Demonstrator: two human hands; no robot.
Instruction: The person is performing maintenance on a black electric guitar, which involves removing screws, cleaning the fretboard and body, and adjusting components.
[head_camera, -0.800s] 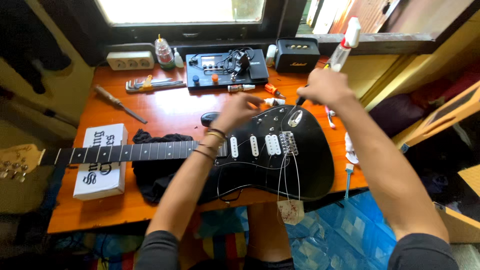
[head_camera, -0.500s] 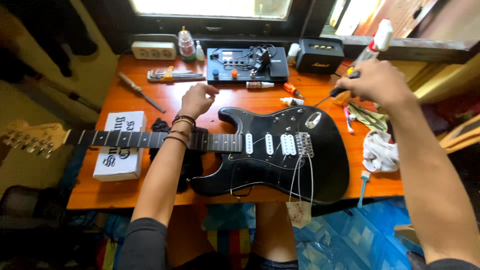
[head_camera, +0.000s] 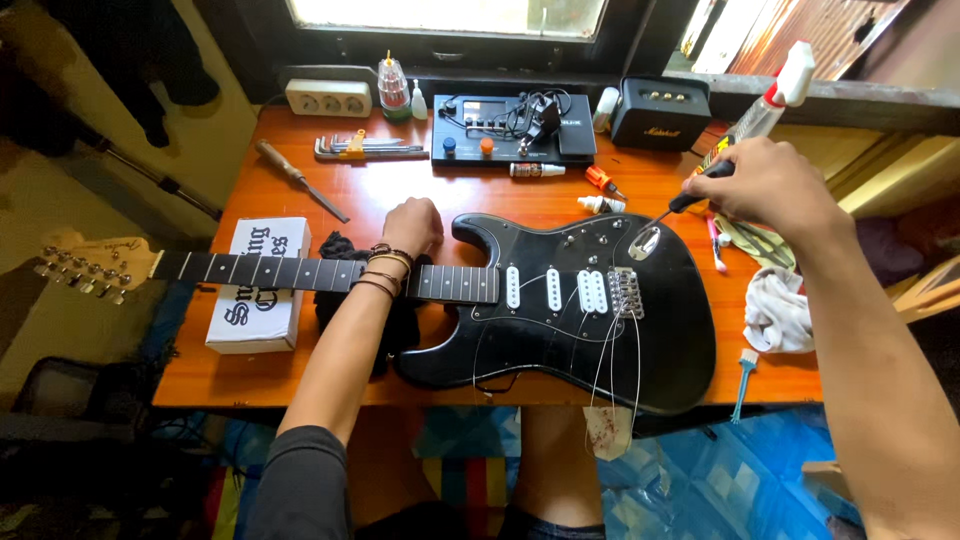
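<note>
A screwdriver is being gripped in the right hand, tip at the guitar jack plate; the closed left hand is bracing the neck. The shaft is best being kept square to the screw.

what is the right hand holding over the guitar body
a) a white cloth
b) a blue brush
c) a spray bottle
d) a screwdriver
d: the right hand grips a dark-handled screwdriver whose tip points at the black guitar near its jack plate.
</note>
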